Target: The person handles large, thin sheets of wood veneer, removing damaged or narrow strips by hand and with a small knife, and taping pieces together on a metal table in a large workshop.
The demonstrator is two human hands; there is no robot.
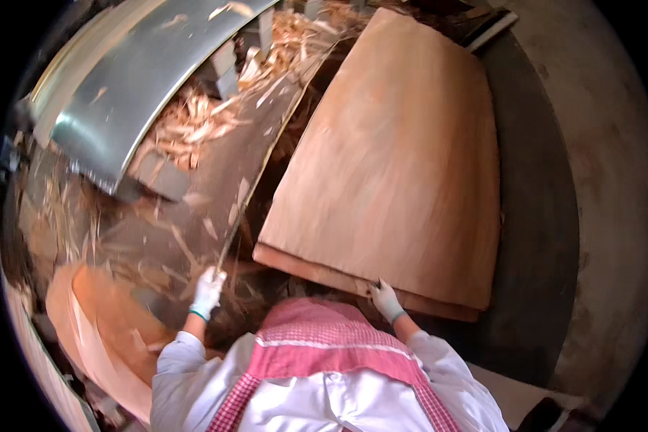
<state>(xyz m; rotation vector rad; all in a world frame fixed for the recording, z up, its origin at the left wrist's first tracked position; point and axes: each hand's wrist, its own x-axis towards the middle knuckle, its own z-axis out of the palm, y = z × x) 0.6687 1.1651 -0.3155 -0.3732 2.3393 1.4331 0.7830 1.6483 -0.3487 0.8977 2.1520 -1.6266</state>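
Observation:
My left hand, in a white glove, is closed on the near end of a long, thin, pale edge or stick that runs away along a dark brown board; I cannot tell which it is. A stack of reddish-tan wood veneer sheets lies right of it, the top sheet set back from the lower one at the near edge. My right hand, also gloved, is at that near edge with fingers curled round a small dark thing too small to name.
Upper left is a curved-looking metal sheet beside grey blocks and heaped wood shavings. Loose veneer pieces lie at lower left. A dark mat or board runs along the stack's right, with concrete floor beyond.

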